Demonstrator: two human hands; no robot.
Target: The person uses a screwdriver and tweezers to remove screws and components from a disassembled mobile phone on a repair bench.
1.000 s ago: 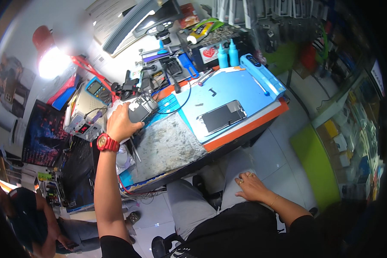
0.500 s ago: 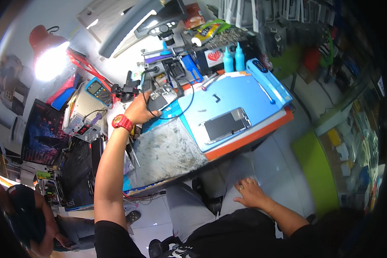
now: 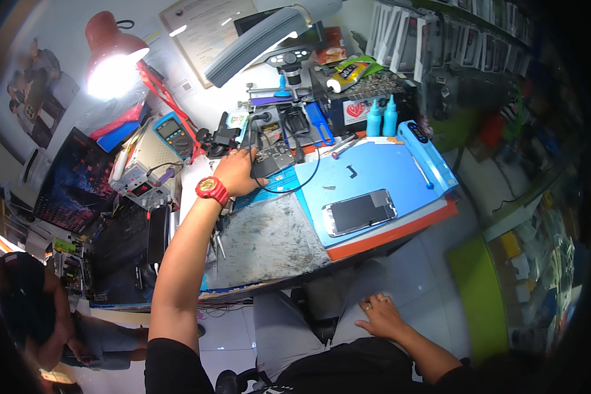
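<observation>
My left hand (image 3: 238, 173), with a red watch (image 3: 212, 189) on its wrist, reaches to the back of the bench. Its thumb is apart from the other fingers, and they rest beside a dark opened phone housing (image 3: 274, 161) at the edge of a blue mat. A thin black cable (image 3: 318, 165) loops past these fingers. My right hand (image 3: 381, 315) lies on my thigh, palm down with fingers spread, holding nothing. A detached phone screen (image 3: 360, 213) lies on the light blue mat (image 3: 308, 209), with a small black part (image 3: 352, 172) behind it.
Two turquoise bottles (image 3: 390, 118) and a long blue device (image 3: 428, 159) stand at the right. A multimeter (image 3: 173, 134) leans on a beige power unit (image 3: 152, 162) at the left. A red lamp (image 3: 108, 41) shines above. Another person (image 3: 36, 305) sits at far left.
The whole view has shifted, so the bench appears further right. The phone housing by my left hand looked tilted and paler before; it lies flatter now. My right hand has stayed on my thigh.
</observation>
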